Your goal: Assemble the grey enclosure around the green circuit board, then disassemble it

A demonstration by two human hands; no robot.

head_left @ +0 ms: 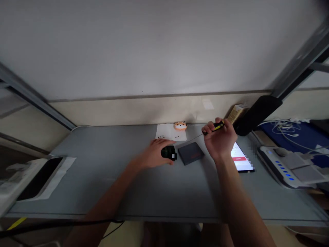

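Note:
My left hand is curled round a small dark circuit board with a connector on its right end, thumb below and fingers above. A screwdriver with a black and yellow handle is gripped in my raised right hand. Its thin shaft points left and down, the tip over the space between the board and a flat dark rectangular case. That case lies on the grey desk between my hands. Behind them, several tiny dark screws rest on a white sheet of paper.
An orange and white animal-faced object sits on the paper's far edge. To the right are a lit phone or tablet, a black cylinder-like object, a small box and a power strip. A dark phone lies far left.

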